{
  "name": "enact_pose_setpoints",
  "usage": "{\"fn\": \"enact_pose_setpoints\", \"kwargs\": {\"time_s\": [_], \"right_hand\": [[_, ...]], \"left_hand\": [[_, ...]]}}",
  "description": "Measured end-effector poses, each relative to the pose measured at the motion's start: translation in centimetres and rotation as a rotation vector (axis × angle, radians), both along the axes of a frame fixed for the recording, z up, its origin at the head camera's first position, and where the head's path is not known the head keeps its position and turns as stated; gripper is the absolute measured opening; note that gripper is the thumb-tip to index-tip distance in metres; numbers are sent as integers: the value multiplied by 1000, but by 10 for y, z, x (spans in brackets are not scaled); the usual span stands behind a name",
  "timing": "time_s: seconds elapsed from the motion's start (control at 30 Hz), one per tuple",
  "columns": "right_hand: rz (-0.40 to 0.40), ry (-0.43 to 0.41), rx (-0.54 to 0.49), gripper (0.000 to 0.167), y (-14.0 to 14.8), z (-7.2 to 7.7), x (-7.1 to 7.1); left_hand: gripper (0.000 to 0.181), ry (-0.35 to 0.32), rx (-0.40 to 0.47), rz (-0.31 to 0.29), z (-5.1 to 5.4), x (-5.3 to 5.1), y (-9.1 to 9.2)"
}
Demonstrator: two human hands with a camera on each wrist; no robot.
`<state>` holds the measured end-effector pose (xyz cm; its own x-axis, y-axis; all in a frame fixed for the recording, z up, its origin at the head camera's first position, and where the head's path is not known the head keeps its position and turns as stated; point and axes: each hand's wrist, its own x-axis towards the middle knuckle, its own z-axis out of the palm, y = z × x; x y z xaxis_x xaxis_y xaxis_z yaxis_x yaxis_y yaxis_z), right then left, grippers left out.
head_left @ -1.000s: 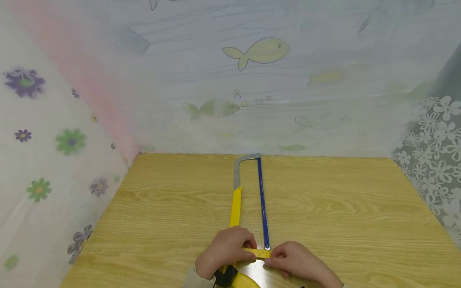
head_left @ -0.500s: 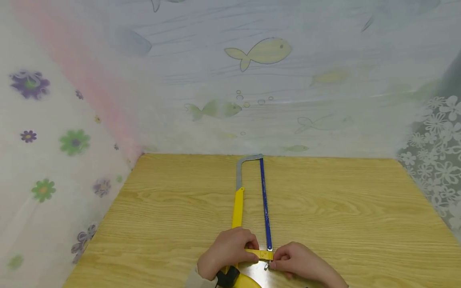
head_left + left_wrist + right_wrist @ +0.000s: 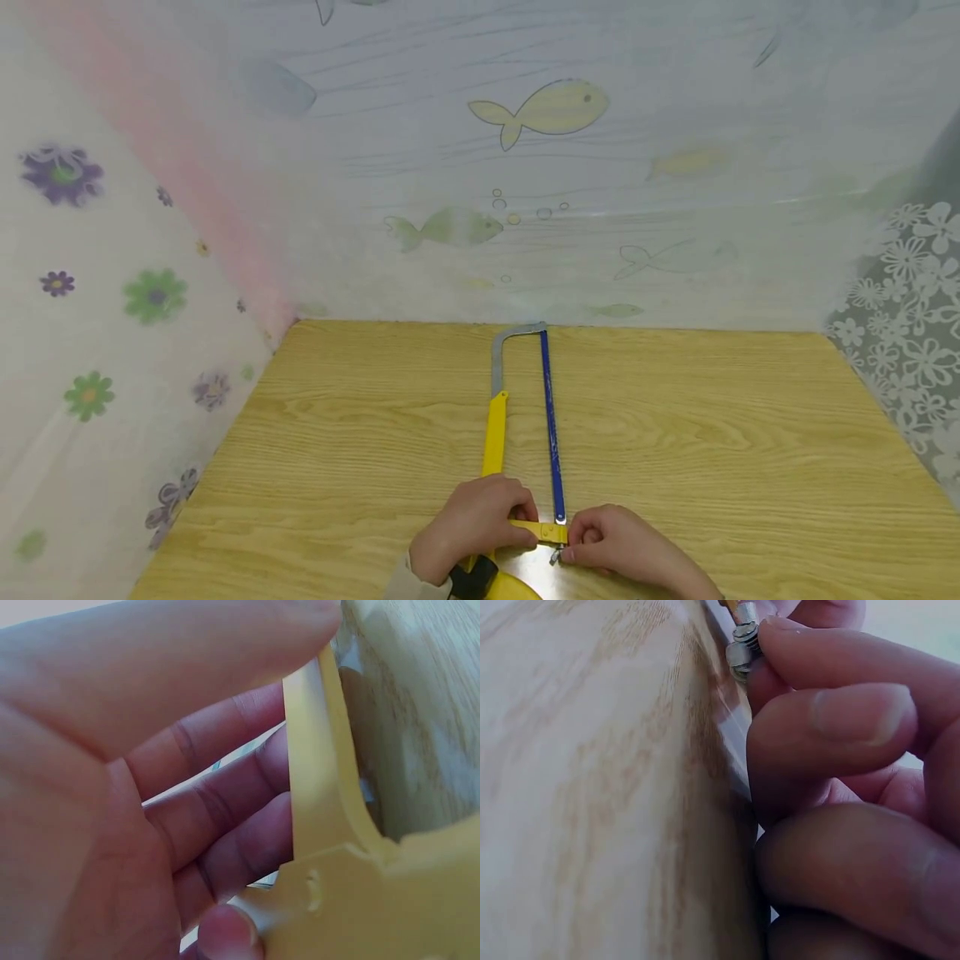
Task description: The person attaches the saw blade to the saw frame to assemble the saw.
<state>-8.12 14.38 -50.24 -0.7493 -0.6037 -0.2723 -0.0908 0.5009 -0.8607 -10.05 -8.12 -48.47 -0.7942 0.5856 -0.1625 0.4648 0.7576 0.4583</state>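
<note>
A hacksaw with a yellow and grey metal frame [image 3: 495,433] lies on the wood-grain counter [image 3: 712,400], running from the bottom centre of the head view up to the counter's far edge. Its narrow blue blade [image 3: 552,417] spans the frame's right side, down to a short yellow bracket [image 3: 545,531]. Beneath that sits a small silver metal fastener [image 3: 556,555].

The left hand [image 3: 480,518], bottom centre, has its thumb and fingers closed about the bracket, probably to steady the frame against turning. The right hand [image 3: 626,546], just right of it, curls its fingers, thumb and fingertip pinching at the fastener, presumably for fine control while the other hand braces.

A black strap [image 3: 472,577] circles the left wrist. A pale plastic-like sheet printed with fish [image 3: 420,167] fills the top of the frame behind the counter.
</note>
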Motion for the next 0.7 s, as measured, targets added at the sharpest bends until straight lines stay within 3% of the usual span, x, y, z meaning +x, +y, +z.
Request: {"fn": "enact_pose_setpoints", "kwargs": {"time_s": [0.7], "right_hand": [[13, 26, 19, 29, -1, 0, 1]], "left_hand": [[14, 6, -5, 0, 1, 1, 0]]}}
